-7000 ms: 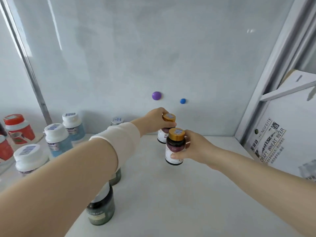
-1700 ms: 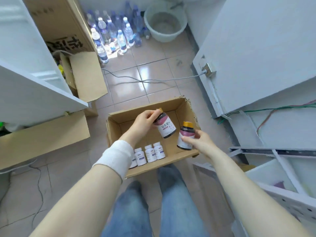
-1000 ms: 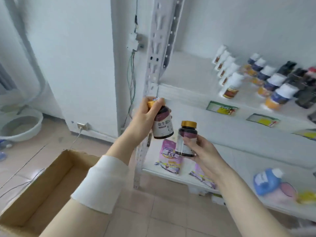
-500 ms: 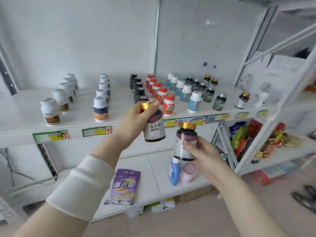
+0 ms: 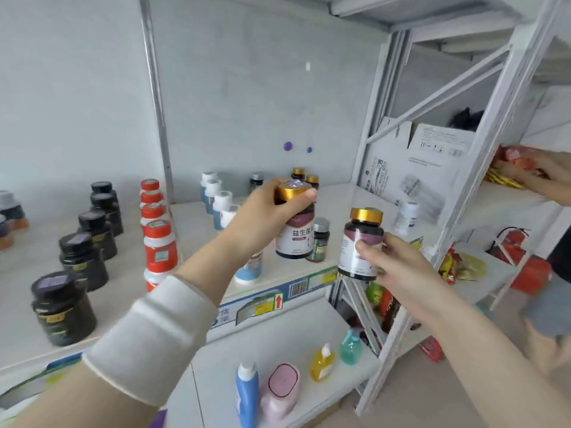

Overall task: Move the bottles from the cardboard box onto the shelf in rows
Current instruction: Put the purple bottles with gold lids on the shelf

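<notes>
Both hands have come nearer the shelf since half a second ago. Black jars and red-capped bottles stand in rows on the left. The left hand grips the left bottle by its gold cap and partly hides the blue bottles. The right hand clasps the right bottle. Both bottles are in the air at the shelf's front edge. Another person's hand at far right is blurred.

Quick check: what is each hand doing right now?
Left hand: grips a gold-capped bottle near its cap.
Right hand: holds a second gold-capped bottle by its body.
</notes>
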`<state>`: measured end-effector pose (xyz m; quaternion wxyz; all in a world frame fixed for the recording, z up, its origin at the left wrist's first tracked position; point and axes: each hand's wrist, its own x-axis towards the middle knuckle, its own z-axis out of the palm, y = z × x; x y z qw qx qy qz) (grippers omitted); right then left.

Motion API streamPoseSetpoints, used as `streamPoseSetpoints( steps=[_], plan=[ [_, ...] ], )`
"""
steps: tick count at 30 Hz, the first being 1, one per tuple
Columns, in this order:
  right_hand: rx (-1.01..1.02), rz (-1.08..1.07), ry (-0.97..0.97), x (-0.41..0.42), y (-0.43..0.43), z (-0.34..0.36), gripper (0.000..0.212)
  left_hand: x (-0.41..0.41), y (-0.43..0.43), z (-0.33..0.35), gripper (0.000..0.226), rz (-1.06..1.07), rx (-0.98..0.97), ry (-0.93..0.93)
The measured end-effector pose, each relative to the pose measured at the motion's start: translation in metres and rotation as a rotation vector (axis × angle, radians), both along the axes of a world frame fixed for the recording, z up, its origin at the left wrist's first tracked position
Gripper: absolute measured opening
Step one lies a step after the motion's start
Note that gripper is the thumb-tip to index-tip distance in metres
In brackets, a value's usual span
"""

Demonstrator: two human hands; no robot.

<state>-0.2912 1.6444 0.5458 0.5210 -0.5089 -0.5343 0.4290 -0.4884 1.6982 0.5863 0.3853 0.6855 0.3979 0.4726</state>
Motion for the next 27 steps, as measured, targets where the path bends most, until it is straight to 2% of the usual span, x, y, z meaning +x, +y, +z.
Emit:
streamPoseSetpoints(
  steps=[4,7,11,14,17,23,27],
  plan=[
    [-0.003,-0.019,-0.08,0.041,0.057,0.017,0.025,0.043,0.064,0.015,0.032,-0.028,0.014,0.026],
    [-0.013,-0.001,-0.101,0.073,0.098,0.023,0.047,0.075,0.107,0.02,0.033,-0.041,-0.022,0.041],
    [-0.017,0.043,-0.086,0.118,0.158,0.027,0.032,0.118,0.162,0.018,0.034,-0.014,-0.084,0.072],
    [-0.019,0.091,-0.129,0.149,0.205,0.03,0.041,0.148,0.202,0.012,0.031,0.037,-0.149,0.043],
    [-0.017,0.198,-0.173,0.174,0.25,0.03,0.049,0.174,0.238,0.004,0.039,0.113,-0.211,0.046],
    [-0.035,0.342,-0.225,0.183,0.315,0.003,0.049,0.194,0.288,-0.009,0.042,0.29,-0.295,0.117],
    [-0.053,0.412,-0.258,0.171,0.334,-0.023,0.046,0.191,0.307,-0.025,0.025,0.336,-0.334,0.254]
  ],
)
